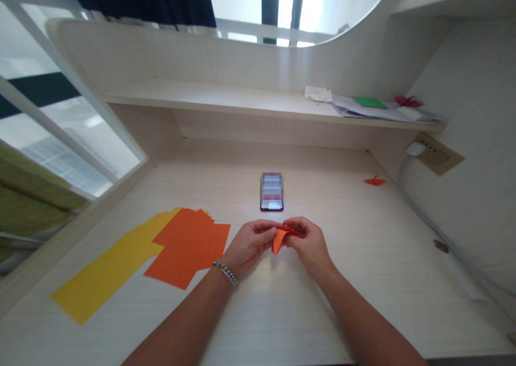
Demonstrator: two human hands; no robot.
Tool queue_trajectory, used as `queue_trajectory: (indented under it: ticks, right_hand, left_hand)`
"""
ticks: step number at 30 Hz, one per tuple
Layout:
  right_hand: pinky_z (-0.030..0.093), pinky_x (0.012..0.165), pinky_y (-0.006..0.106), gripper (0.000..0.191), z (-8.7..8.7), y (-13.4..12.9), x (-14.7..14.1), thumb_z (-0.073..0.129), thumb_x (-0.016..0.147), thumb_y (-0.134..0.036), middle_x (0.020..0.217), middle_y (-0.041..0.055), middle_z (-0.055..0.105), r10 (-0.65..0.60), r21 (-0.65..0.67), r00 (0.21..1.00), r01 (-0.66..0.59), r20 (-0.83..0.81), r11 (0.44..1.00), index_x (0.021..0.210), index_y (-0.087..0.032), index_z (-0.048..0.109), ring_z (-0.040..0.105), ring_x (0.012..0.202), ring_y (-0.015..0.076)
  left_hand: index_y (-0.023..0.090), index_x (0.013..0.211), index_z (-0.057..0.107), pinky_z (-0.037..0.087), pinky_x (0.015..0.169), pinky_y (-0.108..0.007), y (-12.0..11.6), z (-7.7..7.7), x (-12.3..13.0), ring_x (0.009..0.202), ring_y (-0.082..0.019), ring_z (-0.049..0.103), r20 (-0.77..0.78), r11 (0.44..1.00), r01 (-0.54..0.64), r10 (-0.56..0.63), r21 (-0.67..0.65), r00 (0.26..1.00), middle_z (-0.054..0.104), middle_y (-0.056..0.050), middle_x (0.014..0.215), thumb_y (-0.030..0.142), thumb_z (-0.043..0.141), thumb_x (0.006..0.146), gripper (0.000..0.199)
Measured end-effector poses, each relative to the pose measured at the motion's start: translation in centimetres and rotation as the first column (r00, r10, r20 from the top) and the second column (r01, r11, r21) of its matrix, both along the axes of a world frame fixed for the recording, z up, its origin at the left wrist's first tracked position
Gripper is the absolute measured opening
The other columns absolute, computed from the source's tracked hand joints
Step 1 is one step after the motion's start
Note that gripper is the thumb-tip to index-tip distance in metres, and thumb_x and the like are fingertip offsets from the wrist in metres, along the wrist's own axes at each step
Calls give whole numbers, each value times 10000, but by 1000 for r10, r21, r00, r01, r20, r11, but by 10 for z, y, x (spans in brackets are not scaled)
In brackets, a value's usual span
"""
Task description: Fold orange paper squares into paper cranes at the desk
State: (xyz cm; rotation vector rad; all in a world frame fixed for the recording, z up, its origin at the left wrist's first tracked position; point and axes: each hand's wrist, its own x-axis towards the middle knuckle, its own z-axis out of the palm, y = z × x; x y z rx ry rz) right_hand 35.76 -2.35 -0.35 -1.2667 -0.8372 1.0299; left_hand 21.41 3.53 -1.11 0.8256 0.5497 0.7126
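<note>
My left hand (252, 245) and my right hand (308, 245) pinch a small folded piece of orange paper (279, 241) between them above the pale wood-grain desk (258, 323). Its pointed lower flap hangs down between my hands, and my fingers hide part of the upper folds. A silver chain bracelet (226, 272) circles my left wrist. Just beyond my hands lies a smartphone (272, 191) with a blurred screen.
To the left lie overlapping orange paper sheets (189, 248) and yellow paper sheets (107, 272). A small orange origami bird (374, 181) sits at the right. A shelf (226, 97) above the desk holds papers (363, 108) and a red origami piece (408, 101). A wall socket (437, 153) has a cable.
</note>
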Motion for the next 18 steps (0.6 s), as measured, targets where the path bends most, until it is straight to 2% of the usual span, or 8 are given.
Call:
queue_trajectory:
  ticks: [7, 12, 15, 18]
  right_hand:
    - [458, 520, 230, 281, 0, -3, -2, 704, 578, -183, 750, 0, 654, 24, -90, 991, -37, -135, 995, 849, -173, 631, 589, 579, 117]
    - [471, 549, 244, 362, -4, -2, -3, 715, 542, -142, 837, 12, 665, 48, -133, 955, -90, -292, 987, 890, -188, 623, 611, 625, 135]
    - [488, 561, 260, 377, -5, -2, -3, 720, 535, -134, 840, 14, 656, 48, -106, 961, -80, -271, 991, 894, -186, 617, 611, 623, 142]
    - [501, 564, 265, 377, -5, -1, -3, 705, 516, -109, 778, 0, 632, 19, -44, 991, -25, -130, 999, 876, -179, 622, 601, 616, 146]
  left_hand:
    - [138, 883, 700, 508, 743, -288, 0, -6, 2, 765, -155, 652, 19, 999, -37, 37, -5, 999, 707, -76, 866, 188, 755, 683, 213]
    - [140, 874, 698, 512, 740, -282, -2, -3, 3, 790, -160, 650, 22, 999, -38, 38, -2, 999, 704, -76, 884, 189, 759, 677, 212]
    - [137, 870, 698, 511, 753, -292, -3, -2, 4, 818, -174, 652, 19, 1000, -31, 31, 0, 999, 702, -87, 911, 195, 767, 665, 224]
    - [129, 868, 698, 508, 744, -282, -4, -2, 5, 780, -161, 655, 10, 999, -38, 38, -7, 999, 701, -79, 879, 188, 782, 644, 246]
